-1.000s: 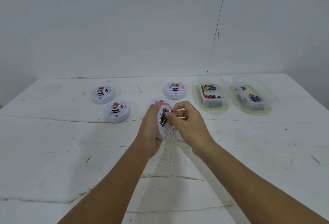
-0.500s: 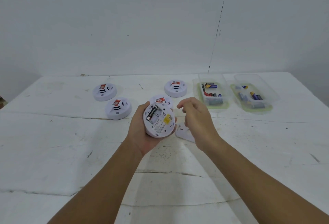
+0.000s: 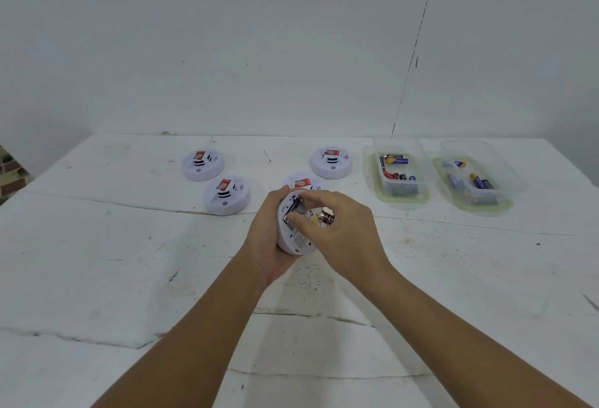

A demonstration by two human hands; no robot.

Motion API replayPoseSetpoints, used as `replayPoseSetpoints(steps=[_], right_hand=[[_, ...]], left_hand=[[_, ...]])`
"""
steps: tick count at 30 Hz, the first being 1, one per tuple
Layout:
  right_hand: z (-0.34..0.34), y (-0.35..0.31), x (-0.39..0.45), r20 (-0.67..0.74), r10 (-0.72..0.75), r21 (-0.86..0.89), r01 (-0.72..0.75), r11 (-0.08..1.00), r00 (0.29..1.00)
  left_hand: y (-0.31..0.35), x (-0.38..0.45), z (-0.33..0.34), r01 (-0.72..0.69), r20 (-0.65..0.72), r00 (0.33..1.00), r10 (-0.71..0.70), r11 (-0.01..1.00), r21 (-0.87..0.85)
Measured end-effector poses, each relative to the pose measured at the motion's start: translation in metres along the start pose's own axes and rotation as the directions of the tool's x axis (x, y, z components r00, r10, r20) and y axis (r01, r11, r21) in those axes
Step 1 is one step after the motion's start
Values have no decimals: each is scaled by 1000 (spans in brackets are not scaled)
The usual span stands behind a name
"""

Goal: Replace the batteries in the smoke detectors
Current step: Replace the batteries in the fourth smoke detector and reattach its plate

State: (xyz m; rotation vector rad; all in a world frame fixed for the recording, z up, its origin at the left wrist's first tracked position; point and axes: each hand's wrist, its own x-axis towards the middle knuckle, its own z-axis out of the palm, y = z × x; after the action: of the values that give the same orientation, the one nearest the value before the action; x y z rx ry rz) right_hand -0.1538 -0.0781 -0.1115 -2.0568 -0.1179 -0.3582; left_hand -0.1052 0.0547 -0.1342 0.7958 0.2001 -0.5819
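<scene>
Both forearms reach in from the bottom over the white counter [image 3: 97, 278]. Left hand [image 3: 269, 239] cups the open detector [image 3: 293, 232] from the left, tipped up with its back facing the camera, same grip as half a second ago. The big change is the right hand [image 3: 343, 229]: back then it hovered beside the detector with nothing in it, now it's right over the battery bay, fingers curled, pinching a battery [image 3: 326, 217] just off the slot. Behind the hands another detector [image 3: 303, 182] peeks out, two more [image 3: 226, 195] [image 3: 202, 164] sit left and one [image 3: 330, 163] further back. Far right, two clear tubs [image 3: 400, 169] [image 3: 476, 176] hold loose batteries, none of that has moved.
</scene>
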Motion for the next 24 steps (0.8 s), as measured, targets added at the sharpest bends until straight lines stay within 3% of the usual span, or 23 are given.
replayPoseSetpoints(steps=[9,19,24], right_hand=[[1,3,9,10,-59,-93,60,994,998],[-2,12,13,59,38,-33,-36,999,998],[-1,13,16,57,37,-9,-37,999,998]], left_hand=[[5,3,4,-46,-7,999,47,998,46],[0,0,-1,-76,-45,995,86,977,197],[3,0,4,-73,-41,996,81,983,171]])
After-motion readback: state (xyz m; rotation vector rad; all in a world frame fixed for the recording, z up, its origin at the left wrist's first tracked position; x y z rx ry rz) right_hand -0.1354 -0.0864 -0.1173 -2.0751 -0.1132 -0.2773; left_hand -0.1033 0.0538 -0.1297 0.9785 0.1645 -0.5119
